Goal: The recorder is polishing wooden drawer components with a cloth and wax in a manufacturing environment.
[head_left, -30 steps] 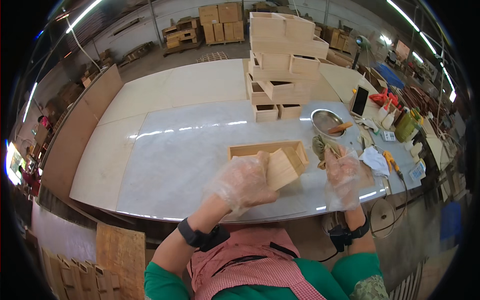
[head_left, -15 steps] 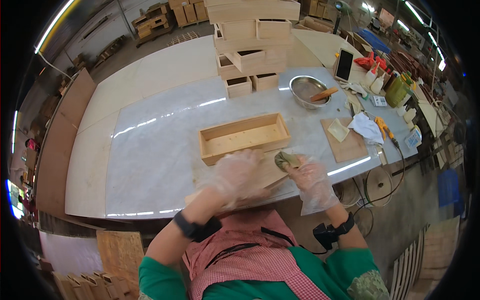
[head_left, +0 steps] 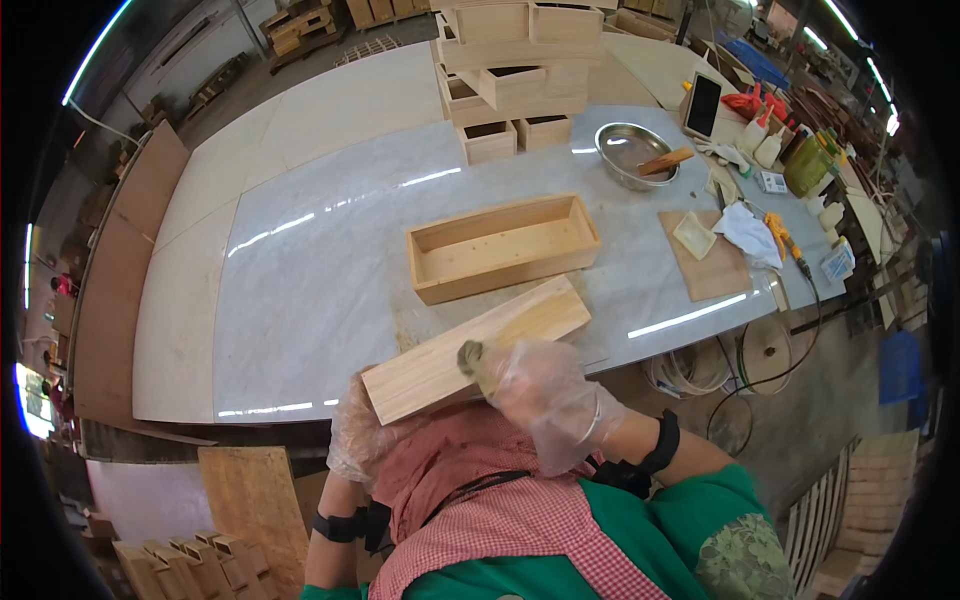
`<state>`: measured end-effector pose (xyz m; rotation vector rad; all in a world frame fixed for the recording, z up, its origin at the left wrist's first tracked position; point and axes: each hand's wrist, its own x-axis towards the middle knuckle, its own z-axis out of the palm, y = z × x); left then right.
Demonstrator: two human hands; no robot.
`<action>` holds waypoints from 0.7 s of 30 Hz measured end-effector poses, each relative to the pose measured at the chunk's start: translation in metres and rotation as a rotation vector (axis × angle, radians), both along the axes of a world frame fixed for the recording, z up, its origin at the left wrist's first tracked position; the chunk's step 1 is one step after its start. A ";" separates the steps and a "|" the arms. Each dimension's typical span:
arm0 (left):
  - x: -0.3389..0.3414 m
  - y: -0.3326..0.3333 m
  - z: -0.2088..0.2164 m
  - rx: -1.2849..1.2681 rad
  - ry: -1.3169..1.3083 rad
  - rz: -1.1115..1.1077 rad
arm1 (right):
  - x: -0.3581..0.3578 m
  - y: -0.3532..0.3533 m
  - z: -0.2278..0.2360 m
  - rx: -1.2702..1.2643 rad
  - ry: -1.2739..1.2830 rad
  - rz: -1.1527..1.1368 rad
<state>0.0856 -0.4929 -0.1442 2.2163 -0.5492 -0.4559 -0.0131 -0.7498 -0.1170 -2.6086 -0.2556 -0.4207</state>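
A long pale wooden piece (head_left: 445, 362) lies slanted at the table's near edge with a flat face up; whether it is a board or a box's side, I cannot tell. Its right end looks yellower than the rest. My left hand (head_left: 357, 428), in a clear plastic glove, grips the lower left end, its fingers partly hidden. My right hand (head_left: 545, 390), gloved likewise and blurred, is closed on a crumpled grey-green rag (head_left: 472, 358) against the face near its middle. Just beyond stands an open rectangular wooden box (head_left: 505, 262), its inside showing.
Stacked wooden boxes (head_left: 515, 85) rise at the back. On the right are a steel bowl (head_left: 610, 150) with a wooden stick, a thin board (head_left: 690, 278) bearing a small dish, a white cloth (head_left: 748, 236), an orange-handled corded tool (head_left: 780, 238), bottles and an upright tablet (head_left: 703, 105).
My left hand has moved left and down to the piece's near left end. My right hand has swept the rag leftward along the face. The view has shifted slightly.
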 end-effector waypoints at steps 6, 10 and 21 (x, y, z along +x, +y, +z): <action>-0.016 -0.033 0.007 -0.225 0.130 -0.020 | 0.025 -0.094 -0.030 0.305 0.233 -0.537; -0.017 -0.045 -0.012 -0.297 0.069 -0.064 | 0.021 -0.070 -0.012 -0.324 0.166 -0.447; -0.017 -0.042 -0.012 -0.383 0.189 -0.048 | 0.043 -0.128 -0.051 -0.398 0.362 -0.618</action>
